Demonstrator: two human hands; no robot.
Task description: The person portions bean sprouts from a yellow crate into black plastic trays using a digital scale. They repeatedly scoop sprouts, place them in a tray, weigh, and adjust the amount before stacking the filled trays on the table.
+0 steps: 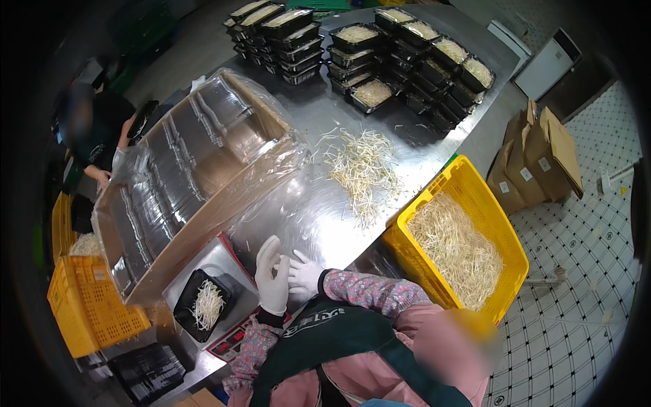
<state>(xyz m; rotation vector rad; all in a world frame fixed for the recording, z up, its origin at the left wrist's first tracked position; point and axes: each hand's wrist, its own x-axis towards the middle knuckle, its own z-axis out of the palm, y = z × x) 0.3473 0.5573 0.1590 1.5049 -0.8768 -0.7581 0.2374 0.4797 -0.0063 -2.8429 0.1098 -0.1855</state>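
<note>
My left hand (273,278) and my right hand (305,274), both in white gloves, meet over the front edge of the steel table (312,217). Their fingers touch each other and hold nothing. Just left of my left hand a black tray (192,319) with a small heap of bean sprouts sits on a steel scale (224,266). A loose pile of bean sprouts (363,169) lies on the table beyond my hands. To my right stands a yellow crate (475,186) half full of sprouts.
A large plastic-lined cardboard box (196,169) with rows of empty black trays fills the table's left side. Stacks of filled black trays (407,54) stand at the back. Another person (95,129) works at far left, near orange crates (88,305). Brown cardboard boxes (539,159) rest on the tiled floor at right.
</note>
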